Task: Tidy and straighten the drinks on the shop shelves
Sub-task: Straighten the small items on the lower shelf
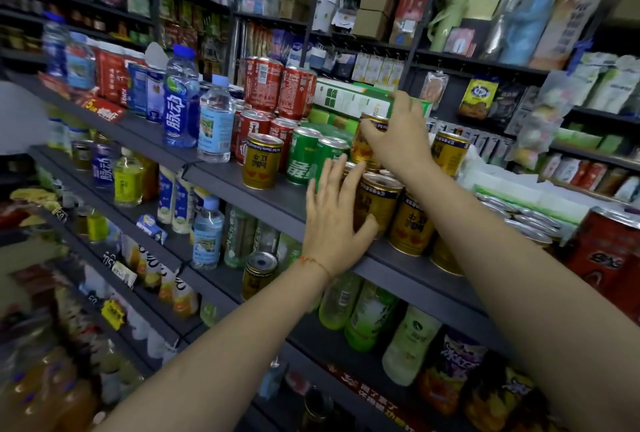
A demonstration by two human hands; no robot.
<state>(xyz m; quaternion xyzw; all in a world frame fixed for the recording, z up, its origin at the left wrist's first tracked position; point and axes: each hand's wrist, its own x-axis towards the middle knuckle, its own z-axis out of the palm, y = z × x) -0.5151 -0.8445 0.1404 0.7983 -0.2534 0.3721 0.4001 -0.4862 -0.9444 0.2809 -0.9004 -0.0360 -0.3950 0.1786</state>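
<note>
Gold cans stand in a cluster on the grey shelf. My right hand grips a raised gold can stacked above the lower ones. My left hand has straight spread fingers touching the side of a gold can at the shelf's front. Another gold can stands alone to the left, beside green cans. Red cans are stacked behind them. More gold cans stand right of my left hand.
Blue-capped water bottles stand left on the same shelf. Green and white cartons lie behind the cans. A large red can and silver can tops crowd the right. Shelves below carry bottled drinks and one gold can.
</note>
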